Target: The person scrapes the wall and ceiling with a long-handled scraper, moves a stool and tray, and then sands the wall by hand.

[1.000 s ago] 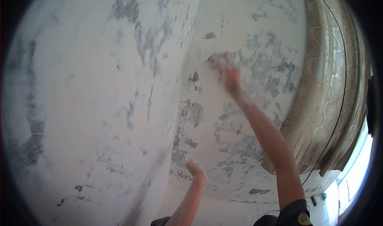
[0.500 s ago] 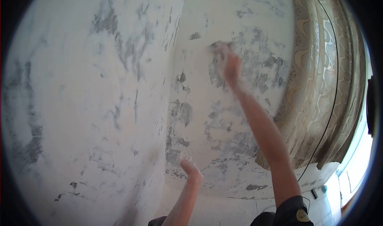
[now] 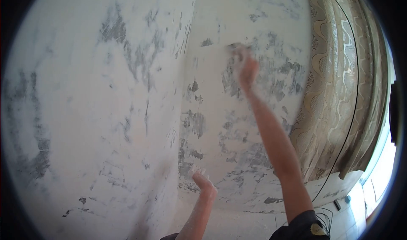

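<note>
White filler with grey patches covers the wall (image 3: 246, 155) in front of me. My right hand (image 3: 246, 64) is raised against its upper part, fingers bent and blurred by motion. A thin greyish object (image 3: 233, 46) shows at those fingertips; its shape is too smeared to make out. Lower down, near the corner where two walls meet, my left hand (image 3: 202, 178) is held up close to the wall, dusted with white powder. Its fingers are apart and nothing shows in them.
Another patchy white wall (image 3: 85, 113) fills the left side. A patterned beige curtain (image 3: 330, 91) hangs at the right, with a black cable (image 3: 357, 79) running down over it. Bright light enters at the far right. A small dark object (image 3: 337, 205) lies at the lower right.
My right hand has shifted slightly right and down on the wall, and its forearm has moved a little left. My left hand has barely moved. The view has shifted slightly.
</note>
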`<action>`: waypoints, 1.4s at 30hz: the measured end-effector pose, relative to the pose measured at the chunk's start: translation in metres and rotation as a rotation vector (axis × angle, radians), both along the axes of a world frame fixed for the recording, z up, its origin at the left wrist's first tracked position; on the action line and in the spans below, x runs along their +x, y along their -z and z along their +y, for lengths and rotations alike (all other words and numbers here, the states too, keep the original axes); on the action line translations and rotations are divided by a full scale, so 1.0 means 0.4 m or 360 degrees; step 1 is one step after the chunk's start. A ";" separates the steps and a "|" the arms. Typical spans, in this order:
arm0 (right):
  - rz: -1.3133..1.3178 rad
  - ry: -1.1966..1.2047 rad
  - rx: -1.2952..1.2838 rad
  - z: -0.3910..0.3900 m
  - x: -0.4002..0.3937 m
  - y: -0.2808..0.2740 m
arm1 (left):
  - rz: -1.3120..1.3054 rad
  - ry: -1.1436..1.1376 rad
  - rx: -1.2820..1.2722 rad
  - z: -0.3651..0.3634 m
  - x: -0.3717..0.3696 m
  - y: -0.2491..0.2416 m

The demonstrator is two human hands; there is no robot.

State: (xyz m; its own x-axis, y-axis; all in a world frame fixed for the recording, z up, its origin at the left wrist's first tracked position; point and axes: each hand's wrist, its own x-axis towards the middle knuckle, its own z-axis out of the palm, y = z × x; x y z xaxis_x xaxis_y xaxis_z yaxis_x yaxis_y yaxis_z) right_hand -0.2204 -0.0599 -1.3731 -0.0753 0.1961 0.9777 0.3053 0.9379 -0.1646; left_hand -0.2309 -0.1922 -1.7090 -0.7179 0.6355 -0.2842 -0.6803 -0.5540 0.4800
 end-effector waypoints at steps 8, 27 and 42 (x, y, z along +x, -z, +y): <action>-0.1159 -0.0307 0.0888 0.047 -0.095 0.122 | 0.0122 -0.0020 -0.0098 0.005 0.024 -0.011; -0.0946 -0.1282 -0.0628 -0.017 -0.060 -0.039 | 0.0042 -0.0097 0.0027 0.054 -0.017 0.062; -0.1273 0.0364 0.1744 0.050 -0.172 -0.040 | 0.0111 -0.0062 -0.0012 0.031 -0.001 0.022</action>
State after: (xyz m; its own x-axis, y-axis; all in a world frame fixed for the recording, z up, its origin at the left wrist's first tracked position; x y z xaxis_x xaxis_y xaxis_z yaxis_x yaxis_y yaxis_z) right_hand -0.2893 -0.0399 -1.3573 -0.7565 -0.5559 0.3446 0.1294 0.3892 0.9120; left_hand -0.2312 -0.1797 -1.7177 -0.7603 0.6048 -0.2370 -0.6230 -0.5756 0.5297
